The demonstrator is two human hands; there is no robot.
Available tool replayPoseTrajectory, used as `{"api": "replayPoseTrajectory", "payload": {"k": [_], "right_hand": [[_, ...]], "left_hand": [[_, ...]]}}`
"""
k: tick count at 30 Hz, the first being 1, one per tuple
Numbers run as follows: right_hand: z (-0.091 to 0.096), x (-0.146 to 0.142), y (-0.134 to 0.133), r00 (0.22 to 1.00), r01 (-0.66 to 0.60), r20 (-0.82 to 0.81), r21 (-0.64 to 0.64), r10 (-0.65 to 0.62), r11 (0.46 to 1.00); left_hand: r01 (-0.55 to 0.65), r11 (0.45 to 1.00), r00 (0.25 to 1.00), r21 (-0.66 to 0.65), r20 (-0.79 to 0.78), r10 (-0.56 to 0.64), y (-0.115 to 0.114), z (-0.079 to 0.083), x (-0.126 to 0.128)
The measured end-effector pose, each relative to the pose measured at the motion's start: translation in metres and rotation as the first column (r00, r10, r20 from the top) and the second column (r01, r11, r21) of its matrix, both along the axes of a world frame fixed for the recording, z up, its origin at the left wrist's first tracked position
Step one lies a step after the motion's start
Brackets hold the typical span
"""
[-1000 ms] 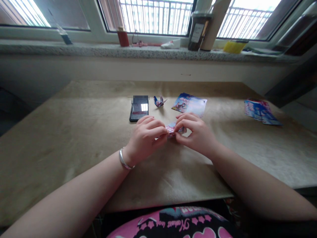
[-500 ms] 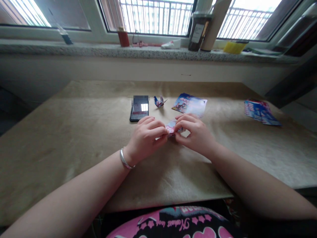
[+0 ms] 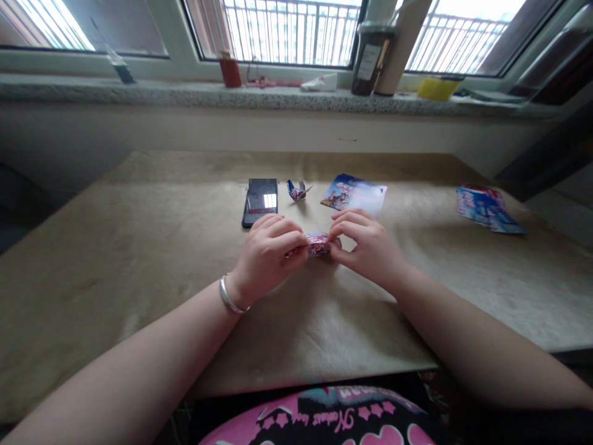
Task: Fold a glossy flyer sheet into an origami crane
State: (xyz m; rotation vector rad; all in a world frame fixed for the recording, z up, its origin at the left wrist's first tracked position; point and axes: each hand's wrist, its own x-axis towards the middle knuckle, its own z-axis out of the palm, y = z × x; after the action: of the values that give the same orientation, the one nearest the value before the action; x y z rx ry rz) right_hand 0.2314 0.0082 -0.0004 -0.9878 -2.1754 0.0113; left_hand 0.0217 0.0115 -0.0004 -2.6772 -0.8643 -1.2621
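A small folded piece of pink patterned paper (image 3: 317,244) is pinched between both my hands just above the tan table (image 3: 139,247). My left hand (image 3: 269,256), with a silver bangle on the wrist, grips its left end with curled fingers. My right hand (image 3: 365,247) pinches its right end with thumb and fingertips. Most of the paper is hidden by my fingers.
A dark phone (image 3: 260,207) lies beyond my left hand. A small folded blue paper crane (image 3: 297,190) stands beside it, then a printed paper sheet (image 3: 354,194). More printed sheets (image 3: 486,209) lie far right. The windowsill (image 3: 278,96) holds a red cup, jars and a yellow item.
The hands have drawn slightly apart and the folded paper now shows as a longer, flatter strip between them. Nothing else has moved.
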Motion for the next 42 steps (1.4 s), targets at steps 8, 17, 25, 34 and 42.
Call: {"api": "replayPoseTrajectory", "payload": {"k": [8, 17, 25, 34, 42], "right_hand": [[0.004, -0.003, -0.004, 0.999, -0.047, 0.014, 0.022, 0.047, 0.999], [0.003, -0.001, -0.002, 0.998, -0.004, 0.069, 0.050, 0.000, 0.999], [0.003, -0.001, -0.003, 0.998, 0.024, 0.050, 0.042, -0.026, 0.999], [0.002, 0.003, -0.002, 0.991, 0.129, -0.058, 0.084, -0.124, 0.988], [0.000, 0.005, 0.000, 0.993, 0.088, -0.081, 0.061, -0.083, 0.994]], "left_hand": [[0.019, 1.000, 0.999, 0.009, -0.038, -0.019, -0.002, 0.001, 0.002], [-0.009, 1.000, 0.999, -0.008, -0.042, 0.008, -0.002, 0.002, 0.002], [-0.022, 0.996, 1.000, -0.085, -0.011, 0.021, -0.001, -0.005, 0.000], [-0.038, 0.946, 0.979, -0.322, 0.177, 0.100, 0.005, -0.010, 0.001], [0.031, 0.938, 0.924, -0.346, 0.367, 0.105, 0.007, -0.012, -0.002]]}}
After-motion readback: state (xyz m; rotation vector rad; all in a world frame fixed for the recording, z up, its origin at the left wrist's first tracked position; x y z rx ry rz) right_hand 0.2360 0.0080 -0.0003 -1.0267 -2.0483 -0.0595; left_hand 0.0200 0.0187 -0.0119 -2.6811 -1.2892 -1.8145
